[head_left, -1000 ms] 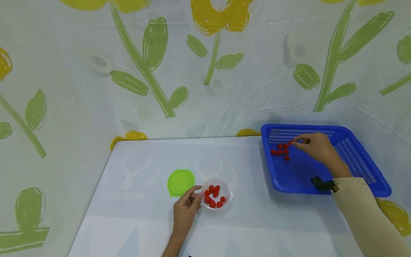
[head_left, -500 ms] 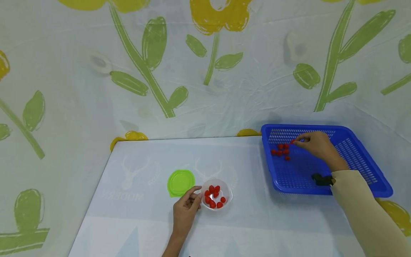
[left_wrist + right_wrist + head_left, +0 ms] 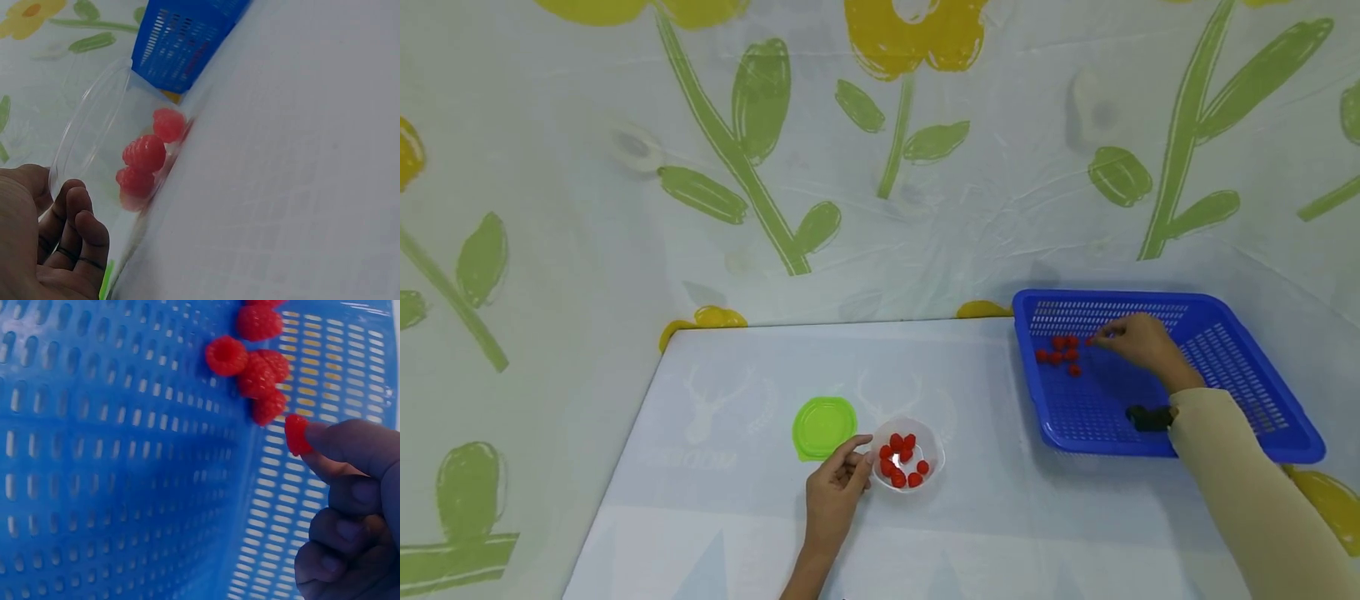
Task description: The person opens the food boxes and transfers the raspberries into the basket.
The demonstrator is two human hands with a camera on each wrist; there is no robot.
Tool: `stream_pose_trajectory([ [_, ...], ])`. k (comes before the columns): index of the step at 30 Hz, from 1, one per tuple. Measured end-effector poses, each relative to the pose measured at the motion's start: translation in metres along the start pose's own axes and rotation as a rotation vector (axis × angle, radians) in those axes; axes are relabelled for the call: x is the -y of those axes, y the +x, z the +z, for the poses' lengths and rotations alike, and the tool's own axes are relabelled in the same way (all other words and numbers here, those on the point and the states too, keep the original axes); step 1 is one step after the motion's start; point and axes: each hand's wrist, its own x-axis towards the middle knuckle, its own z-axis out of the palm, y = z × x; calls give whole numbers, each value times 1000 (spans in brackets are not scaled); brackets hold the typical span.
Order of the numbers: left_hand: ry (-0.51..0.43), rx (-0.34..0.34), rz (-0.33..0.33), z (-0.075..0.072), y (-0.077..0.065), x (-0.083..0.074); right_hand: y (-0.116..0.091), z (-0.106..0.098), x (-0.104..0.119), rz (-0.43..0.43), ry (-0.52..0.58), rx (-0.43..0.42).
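On the table stands a clear plastic bowl (image 3: 928, 429) with several red raspberries (image 3: 897, 442) inside. My left hand (image 3: 833, 492) holds it at the near left rim, thumb and index finger at the edge. The left wrist view shows the other fingers (image 3: 94, 228) curled below the rim. Over the blue basket (image 3: 1120, 446), my right hand (image 3: 1138, 342) pinches one raspberry (image 3: 296, 434) between thumb and index finger, its other fingers curled in. Several more raspberries (image 3: 259, 375) lie beside it in the basket's left part.
A bright green lid (image 3: 823, 427) lies flat on the white table (image 3: 737, 500), just left of the bowl. Behind the table hangs a flower-printed cloth (image 3: 992, 192). The basket's raised wall (image 3: 1026, 392) faces the bowl.
My right hand, still pinching the raspberry, has shifted slightly right and a little lower in the basket. The left hand and bowl have stayed in place.
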Motion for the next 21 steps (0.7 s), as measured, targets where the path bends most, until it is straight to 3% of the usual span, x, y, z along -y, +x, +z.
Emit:
stream_pose_trajectory([
  [11,-20,24,15,-1,0,3,9,11,-7,-21,13,27],
  [18,-18,21,25,-1,-1,-27,14,15,-11,-10,16,29],
  [21,-5,18,34,-3,1,-31,17,14,-8,-8,0,34],
])
